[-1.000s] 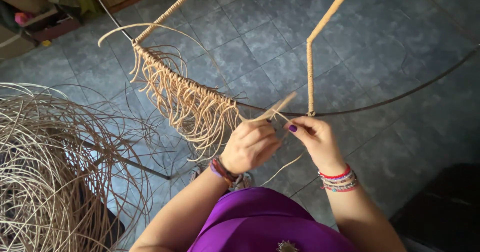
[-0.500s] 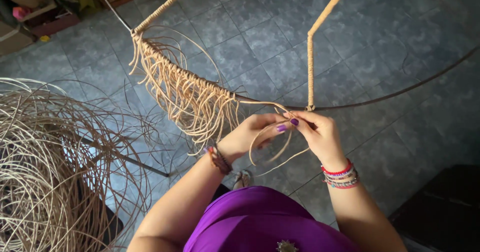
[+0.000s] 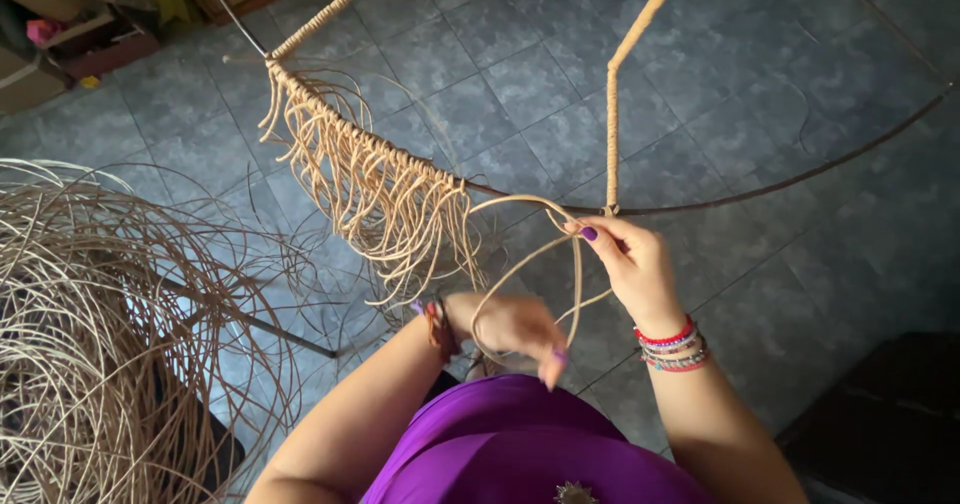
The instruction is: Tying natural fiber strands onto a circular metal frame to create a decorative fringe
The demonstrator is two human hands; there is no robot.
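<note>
A curved dark metal rod [image 3: 800, 174] spans the view, its left part wrapped with tan cane strands [image 3: 370, 179] that hang down in a fringe. Two cane-wrapped uprights [image 3: 612, 114] rise from it. My right hand [image 3: 630, 264] pinches a loop of tan cane strand [image 3: 530, 254] just below the rod, beside the right upright. My left hand [image 3: 515, 329] is lower, near my purple top, gripping the same strand's lower part, fingers curled around it.
A large tangled pile of loose cane [image 3: 90, 334] lies at the left on the grey tiled floor [image 3: 750, 74]. A dark thin rod [image 3: 250, 319] lies under it. Boxes and clutter [image 3: 60, 34] stand top left; a dark object [image 3: 890, 414] sits bottom right.
My left hand has dropped from the rod down toward my body, drawing the strand into a wide loop. My right hand stays by the upright, still pinching the strand.
</note>
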